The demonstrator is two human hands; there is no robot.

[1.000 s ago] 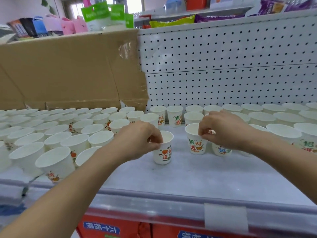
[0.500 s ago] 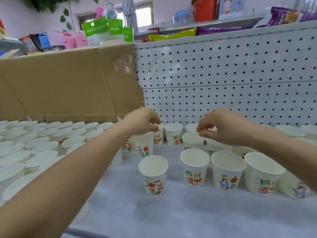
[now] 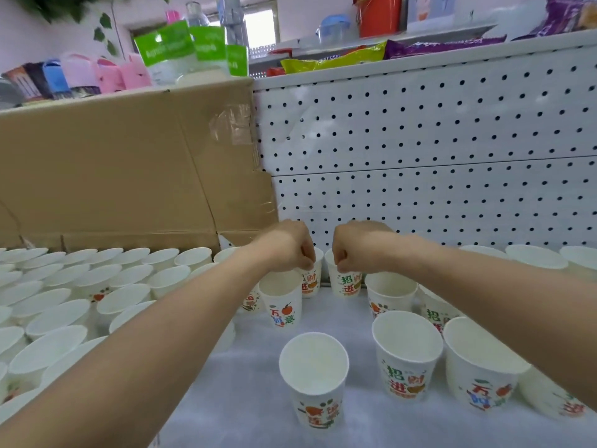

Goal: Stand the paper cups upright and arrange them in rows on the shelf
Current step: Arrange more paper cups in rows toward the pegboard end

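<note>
Back-row cups (image 3: 345, 279): rims hidden by both hands.
Far-right cup (image 3: 581, 258): cut by edge.
Top-shelf packets (image 3: 181, 48): blurred, unreadable.

White paper cups (image 3: 314, 376) with red, green, orange print; white perforated metal back panel (image 3: 436, 150), black holes; brown cardboard box (image 3: 106, 176); white shelf (image 3: 245, 412).
</note>
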